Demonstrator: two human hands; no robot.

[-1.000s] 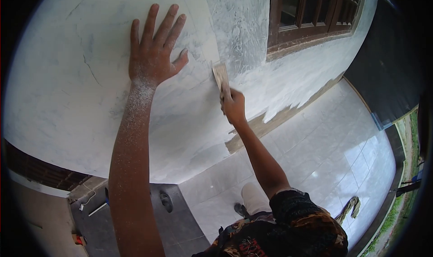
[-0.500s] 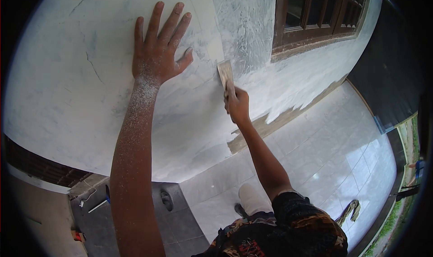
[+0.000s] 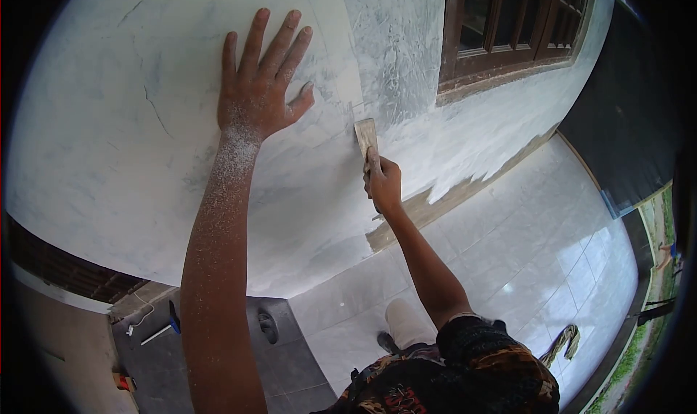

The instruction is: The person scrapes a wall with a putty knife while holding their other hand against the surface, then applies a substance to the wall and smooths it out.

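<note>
My left hand (image 3: 263,87) lies flat against the white, patchy wall (image 3: 109,138), its fingers spread and nothing in it. White dust covers the wrist and forearm. To its right and lower, my right hand (image 3: 383,181) is closed round the handle of a putty knife (image 3: 367,136). The wide blade points up and rests on or very near the wall, just below a grey, rougher strip. Thin cracks run through the wall to the left of my left hand.
A brown-framed window (image 3: 501,47) is at the upper right. Grey floor tiles (image 3: 501,269) spread below the wall, with a cloth (image 3: 563,343) at the lower right. A dark shoe (image 3: 268,325) and a blue-and-white tool (image 3: 173,319) lie on darker tiles. A dark sheet (image 3: 617,116) hangs at the right.
The putty knife and my right hand have moved a little down along the wall. My left hand stays spread on the wall; the view has shifted slightly.
</note>
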